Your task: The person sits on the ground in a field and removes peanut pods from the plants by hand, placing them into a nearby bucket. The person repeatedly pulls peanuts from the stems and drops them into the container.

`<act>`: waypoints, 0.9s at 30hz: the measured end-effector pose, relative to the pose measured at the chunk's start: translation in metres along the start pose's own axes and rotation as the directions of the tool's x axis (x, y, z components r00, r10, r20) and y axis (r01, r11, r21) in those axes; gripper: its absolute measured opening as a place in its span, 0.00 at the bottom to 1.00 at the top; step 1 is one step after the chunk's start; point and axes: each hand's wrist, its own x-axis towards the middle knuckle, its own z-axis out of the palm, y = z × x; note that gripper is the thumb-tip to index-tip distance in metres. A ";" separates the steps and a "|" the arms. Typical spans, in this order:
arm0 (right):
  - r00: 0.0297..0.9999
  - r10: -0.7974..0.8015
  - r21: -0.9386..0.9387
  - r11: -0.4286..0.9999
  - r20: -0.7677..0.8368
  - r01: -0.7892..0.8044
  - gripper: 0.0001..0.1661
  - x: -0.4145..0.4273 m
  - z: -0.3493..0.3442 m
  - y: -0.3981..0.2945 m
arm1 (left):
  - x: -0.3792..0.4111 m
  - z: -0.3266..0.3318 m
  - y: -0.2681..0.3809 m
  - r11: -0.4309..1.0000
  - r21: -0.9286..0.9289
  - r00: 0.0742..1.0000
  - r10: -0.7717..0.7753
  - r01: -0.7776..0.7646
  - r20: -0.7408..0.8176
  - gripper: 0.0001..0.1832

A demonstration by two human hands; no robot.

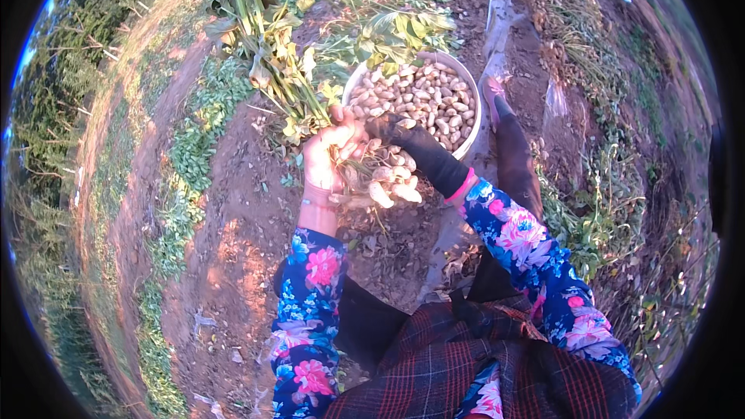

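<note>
My bare left hand (334, 142) is closed around the stems of an uprooted peanut plant (288, 93). Its leafy tops point away from me, and some leaves are yellowed. From the root end, a cluster of pale peanut pods (393, 177) hangs below my fingers. In a black glove, my right hand (401, 134) reaches to the upper side of this cluster, close to my left fingertips. Its fingers are curled, but what lies inside them is hidden. Just beyond both hands stands a round white bucket (478, 119), heaped with picked peanuts (436, 93).
Loose leaves (401, 29) overhang the bucket's far rim. A strip of plastic film (499, 23) runs along the soil to the right, near my shoe (493, 90). Green plants (195, 145) line the left, and pulled vines (611, 198) lie at right.
</note>
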 end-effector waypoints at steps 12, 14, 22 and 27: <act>0.989 -0.099 -0.007 0.995 -0.108 0.098 0.17 0.006 -0.011 -0.016 | 0.022 0.006 -0.010 0.994 -0.013 0.992 0.105 -0.106 -0.069 0.08; 0.969 -0.099 -0.178 0.982 -0.225 0.059 0.10 0.009 -0.005 -0.018 | 0.022 0.007 -0.014 0.997 0.042 0.993 0.062 -0.058 -0.102 0.10; 0.906 -0.200 -0.485 0.874 -0.373 -0.007 0.07 0.043 -0.029 0.018 | 0.029 0.011 -0.045 0.971 0.235 0.919 0.135 -0.048 -0.370 0.07; 0.917 -0.088 -0.466 0.878 -0.390 -0.113 0.11 0.054 -0.029 0.022 | 0.037 -0.006 -0.057 0.975 0.195 0.838 0.195 -0.108 -0.510 0.02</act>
